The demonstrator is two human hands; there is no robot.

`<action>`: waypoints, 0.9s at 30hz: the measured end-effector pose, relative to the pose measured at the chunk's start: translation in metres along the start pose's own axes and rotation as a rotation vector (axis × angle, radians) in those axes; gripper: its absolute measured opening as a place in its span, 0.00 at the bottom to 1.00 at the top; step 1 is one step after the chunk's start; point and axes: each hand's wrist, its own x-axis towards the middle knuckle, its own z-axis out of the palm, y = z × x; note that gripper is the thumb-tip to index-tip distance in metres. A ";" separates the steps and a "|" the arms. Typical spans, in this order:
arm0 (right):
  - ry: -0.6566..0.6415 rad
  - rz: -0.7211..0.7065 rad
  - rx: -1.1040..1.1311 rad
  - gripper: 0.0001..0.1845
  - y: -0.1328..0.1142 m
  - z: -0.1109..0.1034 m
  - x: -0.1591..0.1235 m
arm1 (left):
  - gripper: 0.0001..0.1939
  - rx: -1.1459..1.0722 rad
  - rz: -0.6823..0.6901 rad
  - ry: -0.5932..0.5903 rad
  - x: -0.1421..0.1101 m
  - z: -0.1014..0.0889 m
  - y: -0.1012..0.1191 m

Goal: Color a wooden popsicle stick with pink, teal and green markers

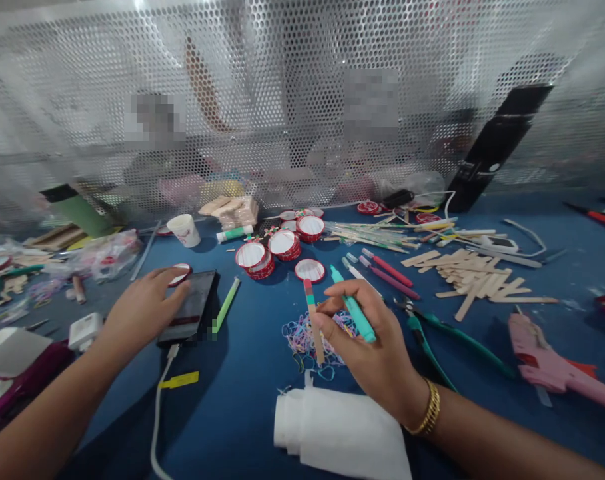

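Note:
My right hand (377,333) pinches a wooden craft stick (317,337) upright between thumb and fingertip; its upper end is coloured red and green. The same hand also holds a teal marker (355,310), slanted between the fingers. Behind and below the stick lies a heap of pastel rubber bands (297,337). My left hand (147,303) reaches over a dark phone (198,303), fingers stretched out, nothing visibly gripped. At its fingertips shows a red-rimmed round piece (181,272), partly covered; whether they touch it I cannot tell.
Red-rimmed round tins (250,255) stand ahead. Loose craft sticks (482,277), green-handled pliers (475,343) and a pink glue gun (552,360) lie right. A white cloth roll (342,427) is in front; a charging cable (157,413) runs from the phone. Perforated sheeting (292,80) bounds the back.

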 end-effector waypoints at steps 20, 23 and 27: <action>0.031 0.190 0.193 0.14 0.007 0.005 0.003 | 0.13 -1.322 0.243 -0.649 -0.078 0.004 0.165; 0.023 0.210 0.215 0.15 0.008 0.006 0.003 | 0.18 -1.414 0.185 -0.707 -0.073 0.012 0.168; -0.018 0.247 0.252 0.16 0.010 0.008 0.005 | 0.21 -1.416 0.104 -0.736 -0.067 0.021 0.167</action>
